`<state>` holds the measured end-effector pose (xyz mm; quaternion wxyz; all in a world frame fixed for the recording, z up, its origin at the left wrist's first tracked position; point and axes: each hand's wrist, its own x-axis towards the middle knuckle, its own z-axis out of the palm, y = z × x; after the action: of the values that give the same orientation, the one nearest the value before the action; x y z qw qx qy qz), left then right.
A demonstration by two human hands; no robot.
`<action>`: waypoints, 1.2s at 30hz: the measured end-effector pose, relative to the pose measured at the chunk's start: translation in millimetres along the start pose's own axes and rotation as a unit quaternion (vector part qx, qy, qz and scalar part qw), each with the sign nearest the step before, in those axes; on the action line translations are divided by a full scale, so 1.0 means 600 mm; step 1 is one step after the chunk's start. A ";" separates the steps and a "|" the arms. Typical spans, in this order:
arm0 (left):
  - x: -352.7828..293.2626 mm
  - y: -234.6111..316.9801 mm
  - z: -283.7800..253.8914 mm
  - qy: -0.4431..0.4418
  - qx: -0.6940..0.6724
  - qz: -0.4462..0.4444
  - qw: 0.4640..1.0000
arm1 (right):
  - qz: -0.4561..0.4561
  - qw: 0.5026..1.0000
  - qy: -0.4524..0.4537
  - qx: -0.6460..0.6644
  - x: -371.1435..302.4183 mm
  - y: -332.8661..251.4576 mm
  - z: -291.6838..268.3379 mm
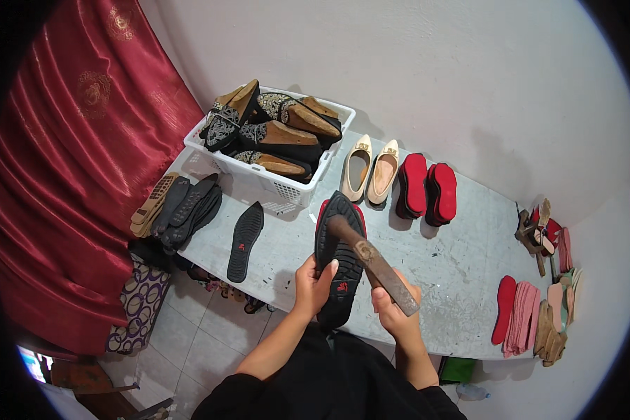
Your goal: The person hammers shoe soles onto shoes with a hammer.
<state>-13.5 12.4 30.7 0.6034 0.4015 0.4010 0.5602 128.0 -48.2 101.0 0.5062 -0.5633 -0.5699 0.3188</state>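
No text is legible: a red mark (342,286), too small to read, is on the held sole (346,269) right of the left hand (315,285); another is on the loose sole (246,234), left of that hand.

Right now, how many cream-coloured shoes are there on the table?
2: the left cream shoe beside the white basket, and the right cream shoe next to the red soles. More could be hidden inside the basket.
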 end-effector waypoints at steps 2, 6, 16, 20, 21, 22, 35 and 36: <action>-0.001 0.000 0.000 -0.028 0.012 0.027 0.999 | -0.004 0.999 0.036 0.040 0.009 0.000 0.003; -0.003 -0.002 -0.007 -0.030 -0.028 0.018 0.999 | -0.006 1.000 0.028 0.000 0.019 0.006 0.000; 0.022 0.003 -0.020 0.044 -0.094 0.044 0.994 | 0.052 0.999 -0.014 -0.006 -0.052 0.021 0.008; 0.032 0.008 -0.016 0.056 -0.099 0.031 0.993 | 0.017 1.000 -0.016 0.000 -0.066 0.034 0.009; 0.034 0.011 -0.014 0.064 -0.108 0.036 0.991 | 0.009 1.000 -0.015 0.013 -0.075 0.041 0.010; 0.036 0.013 -0.014 0.074 -0.117 0.040 0.990 | 0.040 0.998 -0.033 0.047 -0.082 0.052 0.011; 0.057 0.000 -0.035 0.085 -0.133 0.058 0.986 | 0.051 0.989 -0.128 -0.058 -0.134 0.068 -0.014; 0.057 0.000 -0.038 0.084 -0.132 0.055 0.986 | 0.071 0.987 -0.140 -0.039 -0.136 0.060 -0.019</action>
<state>-33.3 47.1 21.2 0.5831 0.2910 0.3501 0.6728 138.4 -123.5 53.0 0.3752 -0.5717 -0.6054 0.4073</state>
